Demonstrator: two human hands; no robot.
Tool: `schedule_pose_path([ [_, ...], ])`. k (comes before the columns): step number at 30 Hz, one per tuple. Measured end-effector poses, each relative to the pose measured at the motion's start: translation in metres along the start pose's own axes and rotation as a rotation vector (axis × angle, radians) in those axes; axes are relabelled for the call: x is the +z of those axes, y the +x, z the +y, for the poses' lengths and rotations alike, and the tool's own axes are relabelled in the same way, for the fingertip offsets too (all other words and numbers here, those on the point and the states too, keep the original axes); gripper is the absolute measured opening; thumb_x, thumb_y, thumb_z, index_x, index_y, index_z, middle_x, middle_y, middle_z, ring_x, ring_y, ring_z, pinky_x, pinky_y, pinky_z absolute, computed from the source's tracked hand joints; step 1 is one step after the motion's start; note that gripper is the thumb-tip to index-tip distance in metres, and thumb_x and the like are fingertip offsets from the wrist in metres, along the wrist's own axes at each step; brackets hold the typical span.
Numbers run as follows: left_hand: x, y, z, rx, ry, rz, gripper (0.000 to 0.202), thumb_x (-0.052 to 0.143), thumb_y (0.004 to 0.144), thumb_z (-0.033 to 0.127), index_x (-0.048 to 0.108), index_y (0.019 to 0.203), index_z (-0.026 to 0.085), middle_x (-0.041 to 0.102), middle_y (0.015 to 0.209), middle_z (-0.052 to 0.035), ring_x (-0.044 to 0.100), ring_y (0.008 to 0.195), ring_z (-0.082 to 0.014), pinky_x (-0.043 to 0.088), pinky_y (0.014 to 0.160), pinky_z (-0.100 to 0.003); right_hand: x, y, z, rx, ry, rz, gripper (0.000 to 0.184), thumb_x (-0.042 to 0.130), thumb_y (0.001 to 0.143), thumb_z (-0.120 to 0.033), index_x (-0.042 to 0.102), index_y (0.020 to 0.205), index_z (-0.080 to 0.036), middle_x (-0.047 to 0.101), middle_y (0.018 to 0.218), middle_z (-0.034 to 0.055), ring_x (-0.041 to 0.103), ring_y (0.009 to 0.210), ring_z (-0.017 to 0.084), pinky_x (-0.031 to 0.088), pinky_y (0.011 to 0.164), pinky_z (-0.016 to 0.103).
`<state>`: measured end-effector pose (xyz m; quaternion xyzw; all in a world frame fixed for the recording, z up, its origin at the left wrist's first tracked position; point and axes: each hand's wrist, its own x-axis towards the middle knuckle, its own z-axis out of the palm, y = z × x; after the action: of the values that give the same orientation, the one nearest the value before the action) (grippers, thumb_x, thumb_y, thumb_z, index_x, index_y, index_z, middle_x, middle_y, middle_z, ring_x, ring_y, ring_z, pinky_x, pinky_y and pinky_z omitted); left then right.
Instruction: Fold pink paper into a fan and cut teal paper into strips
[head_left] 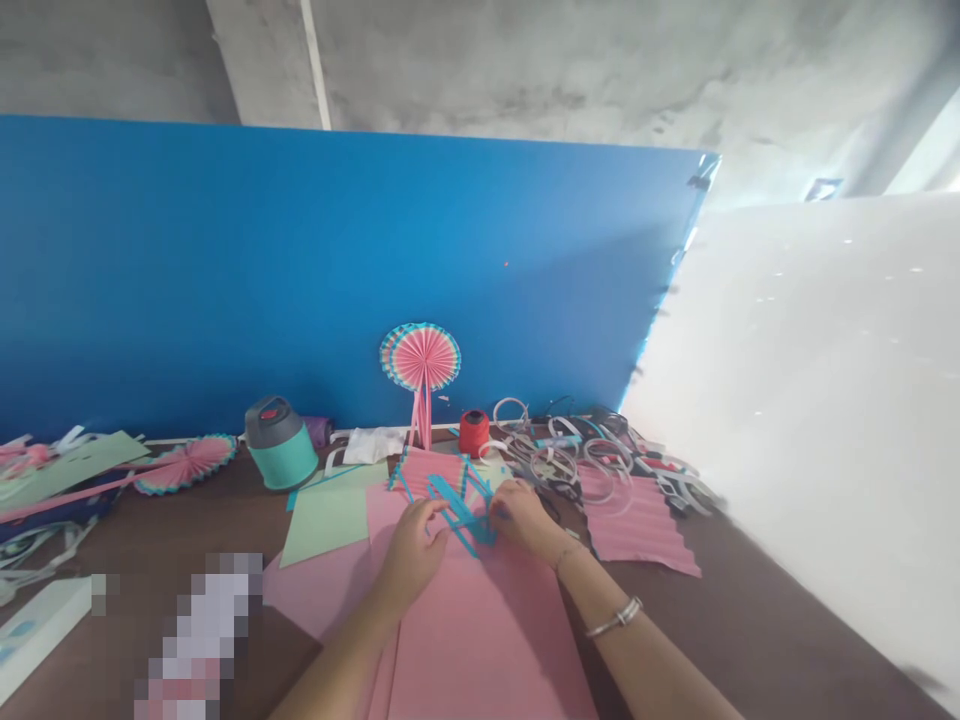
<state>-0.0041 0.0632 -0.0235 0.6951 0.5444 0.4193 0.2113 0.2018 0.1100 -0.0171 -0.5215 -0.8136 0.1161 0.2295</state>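
Observation:
A loose pile of narrow blue paper strips lies on large pink paper sheets in front of me. My left hand is at the pile's left side, thumb and forefinger apart, with nothing visible between them. On the right of the pile, my right hand has its fingers bent and pressed together at the blue strips; the fingertips are partly hidden. Just behind the strips is a pleated pink paper piece with striped edges. A round pleated pink fan with blue edging stands upright against the blue panel.
Pale green sheets and a teal-and-grey container are at left, beside another pleated fan. A red thread spool stands behind. To the right are tangled tape-like rings and a wavy pink sheet. A blue panel closes off the back.

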Motion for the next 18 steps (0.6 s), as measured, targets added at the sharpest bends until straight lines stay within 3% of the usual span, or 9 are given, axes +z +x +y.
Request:
schedule_pose_path([
  [4,-0.007,0.006,0.008,-0.130,-0.125,-0.080,0.043,0.058,0.068,0.027,0.057,0.110,0.018,0.064,0.102,-0.0077,0.058,0.087,-0.0194,0.046,0.074,-0.031,-0.015,-0.008,-0.016,-0.024,0.133,-0.011,0.008,0.057,0.070,-0.014,0.065,0.071,-0.017,0.066,0.081,0.0047,0.056,0.079,0.017,0.039,0.075,0.027],
  [7,-0.014,0.009,0.018,-0.179,-0.173,-0.198,0.025,0.054,0.071,0.031,0.065,0.087,0.015,0.067,0.079,-0.0047,0.059,0.075,-0.0175,0.045,0.067,-0.027,-0.024,-0.014,-0.029,0.001,0.272,-0.030,0.007,0.056,0.068,-0.013,0.063,0.068,-0.016,0.065,0.074,0.0048,0.056,0.074,0.017,0.040,0.068,0.026],
  [10,-0.022,0.011,0.025,-0.189,-0.160,-0.237,0.021,0.050,0.072,0.032,0.063,0.070,0.016,0.064,0.067,-0.0013,0.058,0.065,-0.0154,0.043,0.061,-0.025,-0.028,-0.018,-0.036,0.049,0.391,-0.075,0.007,0.055,0.068,-0.014,0.062,0.068,-0.015,0.065,0.069,0.0039,0.057,0.068,0.016,0.041,0.063,0.025],
  [14,-0.036,0.013,0.026,-0.202,-0.112,-0.259,0.016,0.054,0.068,0.030,0.061,0.064,0.017,0.061,0.062,0.0010,0.055,0.062,-0.0142,0.041,0.059,-0.024,-0.026,-0.021,-0.034,0.101,0.535,-0.120,0.008,0.056,0.068,-0.017,0.064,0.070,-0.015,0.065,0.067,0.0029,0.056,0.062,0.014,0.041,0.059,0.024],
  [18,-0.048,0.004,0.014,-0.241,-0.028,-0.250,0.015,0.058,0.065,0.031,0.060,0.062,0.017,0.057,0.059,0.0016,0.053,0.059,-0.0146,0.038,0.056,-0.024,-0.019,-0.024,-0.031,0.150,0.616,-0.195,0.012,0.054,0.068,-0.018,0.065,0.070,-0.014,0.065,0.066,0.0036,0.056,0.059,0.014,0.041,0.056,0.024],
])
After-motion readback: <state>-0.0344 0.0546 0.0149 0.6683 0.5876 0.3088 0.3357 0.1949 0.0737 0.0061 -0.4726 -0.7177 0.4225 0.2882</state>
